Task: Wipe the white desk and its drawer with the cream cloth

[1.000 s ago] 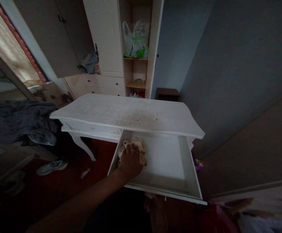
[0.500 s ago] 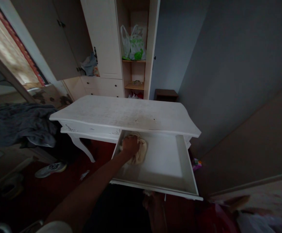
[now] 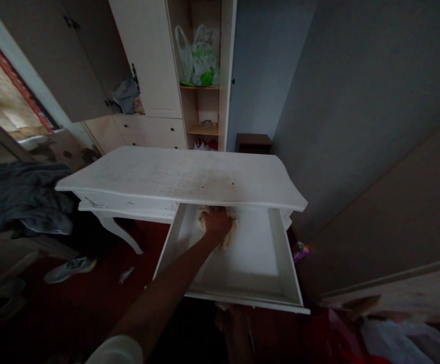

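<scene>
My left hand (image 3: 216, 222) reaches deep into the open white drawer (image 3: 290, 263) of a white table (image 3: 182, 174). It presses on a crumpled cream cloth (image 3: 230, 236) at the drawer's back, just under the tabletop edge, with its fingers closed on the cloth. The cloth is partly hidden by the hand and the tabletop. My right hand (image 3: 235, 326) is a dark shape just below the drawer's front edge, and its fingers do not show clearly.
A tall white wardrobe (image 3: 147, 60) stands behind the table, with plastic bags (image 3: 197, 58) on an open shelf. Dark clothing (image 3: 18, 194) is piled at the left. A shoe (image 3: 68, 268) lies on the red floor. A grey wall runs along the right.
My left hand has pushed the cloth from the drawer's front left toward the back and a little right, under the tabletop edge. The view has shifted slightly.
</scene>
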Available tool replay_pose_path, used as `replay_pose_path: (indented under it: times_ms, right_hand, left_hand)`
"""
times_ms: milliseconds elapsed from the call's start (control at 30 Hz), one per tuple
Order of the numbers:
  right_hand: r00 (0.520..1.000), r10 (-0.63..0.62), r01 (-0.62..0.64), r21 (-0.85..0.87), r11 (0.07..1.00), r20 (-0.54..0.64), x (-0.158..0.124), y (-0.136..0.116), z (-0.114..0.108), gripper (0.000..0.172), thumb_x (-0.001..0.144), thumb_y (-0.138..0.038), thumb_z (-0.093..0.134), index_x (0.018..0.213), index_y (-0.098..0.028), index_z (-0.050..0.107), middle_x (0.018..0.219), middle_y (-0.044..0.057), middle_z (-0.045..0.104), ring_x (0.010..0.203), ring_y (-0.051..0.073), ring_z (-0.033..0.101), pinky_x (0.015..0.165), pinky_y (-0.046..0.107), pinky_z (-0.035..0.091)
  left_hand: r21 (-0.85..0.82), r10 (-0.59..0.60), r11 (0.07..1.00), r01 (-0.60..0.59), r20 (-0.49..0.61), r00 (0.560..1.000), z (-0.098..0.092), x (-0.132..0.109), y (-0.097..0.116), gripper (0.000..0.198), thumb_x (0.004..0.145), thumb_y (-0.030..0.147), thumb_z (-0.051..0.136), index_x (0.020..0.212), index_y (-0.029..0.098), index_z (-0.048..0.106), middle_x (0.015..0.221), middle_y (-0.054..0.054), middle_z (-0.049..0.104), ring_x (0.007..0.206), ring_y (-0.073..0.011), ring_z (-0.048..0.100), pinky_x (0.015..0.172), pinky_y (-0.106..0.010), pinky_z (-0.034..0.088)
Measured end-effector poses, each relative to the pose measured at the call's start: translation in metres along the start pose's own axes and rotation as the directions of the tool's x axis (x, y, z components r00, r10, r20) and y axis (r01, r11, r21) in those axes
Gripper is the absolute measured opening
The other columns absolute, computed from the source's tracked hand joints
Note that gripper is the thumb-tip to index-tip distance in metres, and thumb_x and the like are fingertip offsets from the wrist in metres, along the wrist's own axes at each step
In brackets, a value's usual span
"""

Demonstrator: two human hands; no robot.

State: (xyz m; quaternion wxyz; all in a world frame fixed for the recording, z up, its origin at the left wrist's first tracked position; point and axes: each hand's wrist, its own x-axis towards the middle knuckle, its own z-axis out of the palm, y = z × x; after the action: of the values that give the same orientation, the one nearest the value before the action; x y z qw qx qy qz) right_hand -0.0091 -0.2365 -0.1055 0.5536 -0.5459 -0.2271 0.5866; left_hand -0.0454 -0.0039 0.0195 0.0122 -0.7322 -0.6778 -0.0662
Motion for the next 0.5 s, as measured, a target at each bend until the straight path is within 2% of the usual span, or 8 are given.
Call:
replay_pose_path:
  times_ms: [167,300,400,500]
  right_hand:
    - [1.000,0.020,-0.020,-0.036,0.999,0.002,0.002,0.002,-0.003,0.034,0.092,-0.035,0.061,0.122,-0.017,0.059,0.123,0.009,0.060,0.102,0.022,0.062,0.083,0.040,0.056]
    - [0.999,0.032,-0.032,-0.065,0.997,-0.009,0.002,0.003,-0.004,0.034,0.092,-0.035,0.060,0.121,-0.018,0.059,0.124,0.008,0.060,0.103,0.022,0.062,0.084,0.040,0.055]
    - [0.999,0.039,-0.040,-0.086,0.995,-0.014,0.002,0.005,-0.004,0.035,0.092,-0.036,0.060,0.122,-0.018,0.058,0.124,0.009,0.060,0.103,0.022,0.062,0.085,0.041,0.055]
    - [0.999,0.045,-0.046,-0.104,0.994,-0.015,0.001,0.005,-0.004,0.034,0.093,-0.036,0.060,0.121,-0.018,0.060,0.124,0.008,0.060,0.104,0.023,0.062,0.085,0.041,0.055]
  left_hand:
    - [-0.034,0.211,0.977,-0.210,0.030,0.977,0.009,0.002,0.054,0.042,0.087,0.041,0.047,0.115,0.015,0.064,0.119,-0.016,0.065,0.115,-0.0373,0.049,0.092,-0.055,0.036]
    - [-0.087,0.380,0.921,-0.379,-0.005,0.925,0.012,0.005,0.090,0.035,0.088,0.035,0.049,0.114,0.020,0.066,0.117,-0.014,0.066,0.116,-0.0362,0.048,0.094,-0.058,0.033]
    - [-0.132,0.466,0.876,-0.464,-0.023,0.885,0.013,0.006,0.107,0.032,0.089,0.029,0.048,0.113,0.024,0.067,0.119,-0.012,0.066,0.115,-0.0342,0.050,0.095,-0.060,0.033]
    - [-0.143,0.485,0.865,-0.482,-0.014,0.874,0.013,0.009,0.113,0.031,0.087,0.022,0.047,0.111,0.024,0.067,0.117,-0.010,0.068,0.114,-0.0331,0.053,0.095,-0.061,0.033]
